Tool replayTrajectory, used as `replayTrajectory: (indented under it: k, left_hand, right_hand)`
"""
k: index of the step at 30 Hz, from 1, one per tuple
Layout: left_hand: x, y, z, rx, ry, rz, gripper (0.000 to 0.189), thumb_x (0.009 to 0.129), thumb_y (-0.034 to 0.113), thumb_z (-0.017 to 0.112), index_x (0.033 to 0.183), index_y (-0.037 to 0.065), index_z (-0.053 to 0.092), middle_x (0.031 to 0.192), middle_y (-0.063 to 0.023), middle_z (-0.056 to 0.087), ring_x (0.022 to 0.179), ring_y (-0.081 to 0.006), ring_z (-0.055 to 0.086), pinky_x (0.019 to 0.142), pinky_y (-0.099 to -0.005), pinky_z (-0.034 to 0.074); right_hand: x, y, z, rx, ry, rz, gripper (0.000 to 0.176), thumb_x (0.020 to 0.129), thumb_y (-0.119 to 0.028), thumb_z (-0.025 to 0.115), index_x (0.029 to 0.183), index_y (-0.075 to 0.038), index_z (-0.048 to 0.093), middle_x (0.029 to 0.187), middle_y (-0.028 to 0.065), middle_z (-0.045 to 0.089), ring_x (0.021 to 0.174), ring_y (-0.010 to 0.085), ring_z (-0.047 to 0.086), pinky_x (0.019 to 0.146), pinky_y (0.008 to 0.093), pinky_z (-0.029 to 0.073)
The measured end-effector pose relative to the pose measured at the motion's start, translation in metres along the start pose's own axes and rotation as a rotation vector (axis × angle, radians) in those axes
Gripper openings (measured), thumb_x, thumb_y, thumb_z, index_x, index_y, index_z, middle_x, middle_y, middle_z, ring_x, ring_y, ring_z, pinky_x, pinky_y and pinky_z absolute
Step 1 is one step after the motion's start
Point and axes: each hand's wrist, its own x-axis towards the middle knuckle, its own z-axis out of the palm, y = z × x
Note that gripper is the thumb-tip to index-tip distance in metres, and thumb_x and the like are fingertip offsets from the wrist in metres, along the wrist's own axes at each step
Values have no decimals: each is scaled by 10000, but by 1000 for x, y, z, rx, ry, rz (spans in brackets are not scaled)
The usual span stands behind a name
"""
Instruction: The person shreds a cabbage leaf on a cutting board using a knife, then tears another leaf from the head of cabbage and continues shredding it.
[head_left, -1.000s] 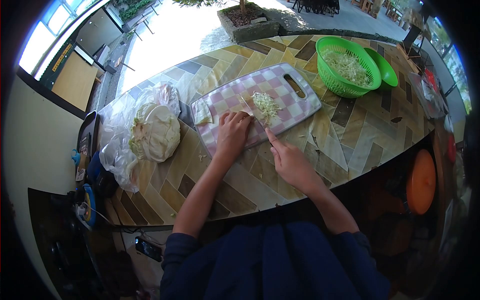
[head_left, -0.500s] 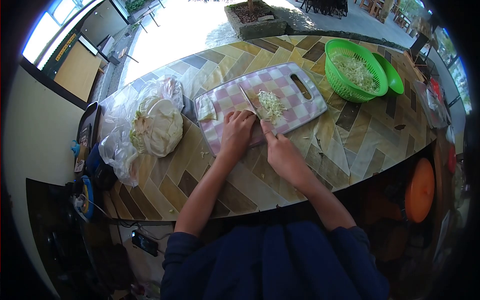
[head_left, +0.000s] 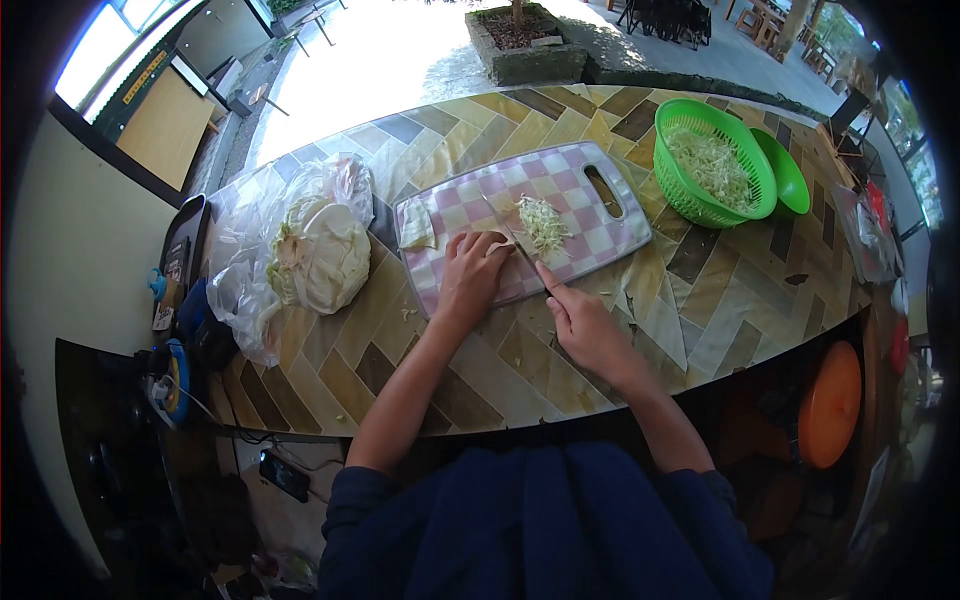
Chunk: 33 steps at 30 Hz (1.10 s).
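A pink-and-white checkered cutting board [head_left: 600,240] lies on the tiled table. My right hand [head_left: 590,330] is closed on the handle of a knife [head_left: 512,232], its blade pointing up and left over the board. Just left of the blade, my left hand [head_left: 473,275] presses with curled fingers on a pale piece of cabbage, mostly hidden under the fingertips. Shredded cabbage [head_left: 543,224] is heaped right of the knife. Another cabbage piece [head_left: 415,225] rests at the board's left end.
On the left, a cut cabbage [head_left: 335,260] sits on a clear plastic bag [head_left: 235,300]. A green basket [head_left: 668,180] of shredded cabbage and a green bowl [head_left: 790,178] stand at the back right. A phone [head_left: 285,476] lies below the table edge.
My right hand has shifted right and down with the knife, away from my left hand. The whole view has also shifted slightly.
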Motion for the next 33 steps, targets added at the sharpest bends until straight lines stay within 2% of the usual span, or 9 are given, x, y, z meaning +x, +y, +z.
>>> replayTrajectory:
  k: [5,11,17,20,26,29,33]
  left_hand:
    - [0,-1,0,-12,-49,-28,171,822,83,642,983,92,699,1027,-37,682,1018,-230,618,1002,-427,377]
    - [-1,-1,2,-9,-49,-59,171,816,88,647,977,89,704,1017,-40,693,1013,-231,621,1002,-423,382]
    - [-1,-1,4,-31,-41,-70,169,820,91,647,982,84,696,1010,-50,694,1001,-240,622,1001,-427,384]
    - [-2,0,1,-24,-46,-100,165,827,94,643,984,86,692,1009,-52,694,997,-242,623,1000,-429,383]
    - [-1,0,0,-46,-38,-86,154,839,100,637,983,95,691,1010,-47,694,999,-236,625,1000,-427,378]
    - [-2,1,0,-56,-34,-74,151,842,98,634,982,95,693,1008,-43,694,999,-232,625,999,-422,377]
    - [-2,2,-2,-38,-45,-70,157,839,93,634,983,92,697,1011,-42,691,996,-231,625,998,-417,378]
  right_hand:
    - [-8,-1,-2,-89,-65,42,554,967,-132,458,1502,-150,315,913,272,602,850,440,602,785,506,474]
    - [-12,0,-8,-88,-109,38,571,955,-110,462,1504,-142,311,906,260,598,825,439,608,763,511,481]
    - [10,9,10,-117,-53,-4,587,946,-95,467,1507,-129,296,894,257,591,820,432,620,746,502,498]
    - [12,4,18,-224,-66,33,595,942,-89,474,1508,-131,293,901,261,593,813,434,619,733,501,503]
    - [3,8,-1,-190,-34,64,580,941,-86,481,1497,-135,326,897,248,597,804,431,613,725,500,493]
    - [6,17,-5,-68,-1,-13,561,944,-90,482,1487,-135,349,887,244,601,810,426,606,735,499,480]
    - [4,8,-8,-54,-43,-50,554,948,-94,475,1486,-147,353,876,244,602,812,423,601,745,498,472]
